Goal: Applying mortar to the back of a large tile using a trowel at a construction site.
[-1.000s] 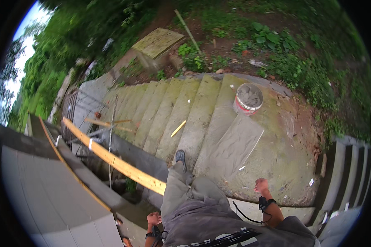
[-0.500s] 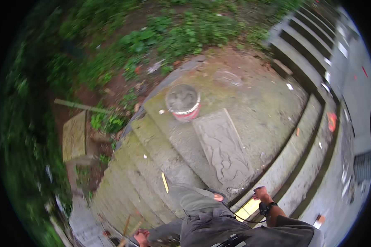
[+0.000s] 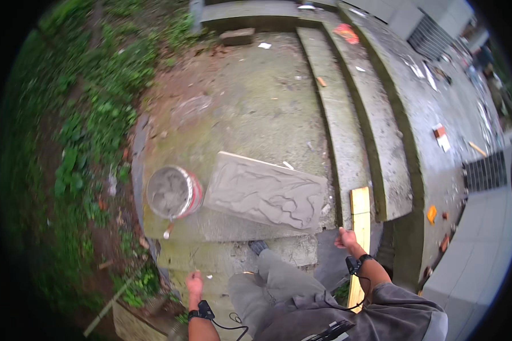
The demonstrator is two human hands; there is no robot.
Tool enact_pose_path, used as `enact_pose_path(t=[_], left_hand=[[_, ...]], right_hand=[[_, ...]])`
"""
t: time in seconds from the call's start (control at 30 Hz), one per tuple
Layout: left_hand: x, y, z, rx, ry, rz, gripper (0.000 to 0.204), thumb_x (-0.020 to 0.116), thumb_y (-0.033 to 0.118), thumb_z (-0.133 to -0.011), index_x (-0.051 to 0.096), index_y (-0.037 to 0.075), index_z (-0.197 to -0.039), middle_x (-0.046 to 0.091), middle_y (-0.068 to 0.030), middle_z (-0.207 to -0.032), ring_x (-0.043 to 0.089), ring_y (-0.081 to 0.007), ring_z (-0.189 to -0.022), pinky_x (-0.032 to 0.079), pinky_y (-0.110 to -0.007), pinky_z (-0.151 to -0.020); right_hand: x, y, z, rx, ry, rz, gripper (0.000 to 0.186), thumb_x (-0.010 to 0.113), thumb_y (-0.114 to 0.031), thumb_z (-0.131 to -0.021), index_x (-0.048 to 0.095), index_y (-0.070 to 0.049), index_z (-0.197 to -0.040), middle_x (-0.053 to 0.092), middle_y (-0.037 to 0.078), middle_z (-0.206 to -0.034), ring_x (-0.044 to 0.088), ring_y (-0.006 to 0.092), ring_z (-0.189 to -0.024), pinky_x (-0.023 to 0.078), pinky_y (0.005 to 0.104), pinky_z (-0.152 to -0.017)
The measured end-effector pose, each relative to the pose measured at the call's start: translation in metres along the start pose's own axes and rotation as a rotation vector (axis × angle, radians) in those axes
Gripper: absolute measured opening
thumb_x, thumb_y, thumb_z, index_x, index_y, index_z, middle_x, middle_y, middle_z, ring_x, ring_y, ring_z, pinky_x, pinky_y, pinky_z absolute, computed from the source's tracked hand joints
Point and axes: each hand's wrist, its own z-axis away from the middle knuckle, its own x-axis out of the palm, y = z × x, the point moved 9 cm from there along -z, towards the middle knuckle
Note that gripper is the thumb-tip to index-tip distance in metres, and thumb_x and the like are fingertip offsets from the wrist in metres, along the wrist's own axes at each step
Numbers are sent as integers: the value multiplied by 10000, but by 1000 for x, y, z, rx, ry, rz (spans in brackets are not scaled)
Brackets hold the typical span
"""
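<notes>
My left hand [image 3: 194, 282] hangs low beside my leg, its fingers curled in, with nothing visible in them. My right hand [image 3: 345, 238] is loosely closed too, above the step edge and beside a yellow wooden plank [image 3: 360, 211]; it seems empty. Ahead of me, a rectangular slab [image 3: 267, 190] lies flat on the concrete landing, its top coated with wet grey mortar in wavy ridges. To its left stands a bucket [image 3: 173, 192] with a red side, holding grey mortar. A small tool's handle [image 3: 168, 231] shows at the bucket's near side. Both hands are apart from these things.
Concrete steps [image 3: 347, 102] rise along the right, and lower steps [image 3: 210, 256] lie at my feet. Plants [image 3: 74, 165] border the left. A loose block [image 3: 237, 37] sits at the far edge; an orange-red scrap [image 3: 346, 33] lies on an upper step.
My view has turned to the right, so the slab and bucket appear swung round to the left. My left hand has come further into view, and more of the plank shows.
</notes>
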Motion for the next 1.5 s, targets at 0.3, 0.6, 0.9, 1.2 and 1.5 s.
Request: enact_pose_path(t=[0.3,0.6,0.9,1.2,1.5], left_hand=[[123,222,-241,651,-2,-486,397,629,317,-967,663,-78,-992,688,-207,-857,592,-263,-758,492,-435,-752],[209,243,-252,539,-36,-733,454,518,339,-1016,663,-61,-1172,698,-233,-1111,644,-302,-1008,507,-425,-898],[226,275,-173,557,36,-798,466,457,351,-1046,642,-33,-1235,679,-248,-1211,622,-385,-1150,477,-430,-1005],[238,280,-162,434,45,-889,557,380,385,-1066,575,-64,-1333,618,-319,-1272,615,-422,-1157,487,-454,-979],[233,297,-92,520,108,-768,546,393,406,-1060,597,-12,-1348,640,-266,-1274,611,-424,-1148,477,-474,-984]], right_hand=[[49,28,-21,-192,218,-77,537,496,-443,-1039,652,-35,-727,664,84,-654,637,170,-602,534,346,-605],[95,50,-58,-195,287,-184,570,473,-489,-1025,672,33,-913,692,105,-868,644,186,-846,509,363,-789],[105,1,-32,-358,260,13,648,402,-552,-1017,677,34,-1051,688,287,-1069,632,456,-1079,481,488,-934],[107,-2,-42,-319,216,104,635,407,-536,-1017,686,35,-1032,672,302,-1065,640,459,-1048,489,509,-909],[87,-10,-35,-248,294,208,548,472,-510,-978,721,-57,-1159,688,239,-1159,627,419,-1134,494,473,-971]])
